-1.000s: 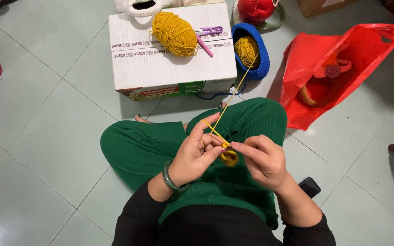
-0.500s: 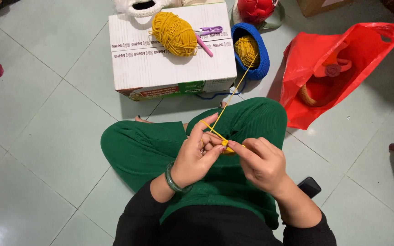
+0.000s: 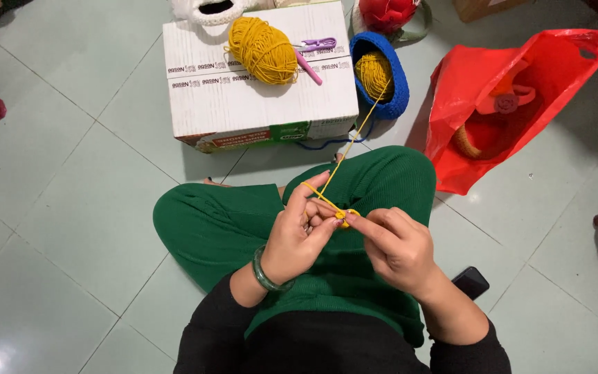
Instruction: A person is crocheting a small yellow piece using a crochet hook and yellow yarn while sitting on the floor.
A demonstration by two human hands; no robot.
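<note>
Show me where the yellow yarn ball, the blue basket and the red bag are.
yellow yarn ball (image 3: 262,50), head view, middle of the ball.
blue basket (image 3: 397,97), head view, right wall.
red bag (image 3: 475,76), head view, upper flat side.

We see a white cardboard box (image 3: 243,104) on the pale tiled floor (image 3: 57,208), w/ a loose yellow yarn ball (image 3: 262,50) on top and a purple clip (image 3: 318,45) just beside it, plus a pink stick (image 3: 309,69) touching the ball's right side. Behind the box: a white crocheted bag (image 3: 209,10), partly cut off. To the right, a red plastic bag (image 3: 506,104) lies open, sth orange and red inside. Top centre, a red crocheted item (image 3: 389,12). A black phone (image 3: 470,282) lies on the floor, lower right.
</note>
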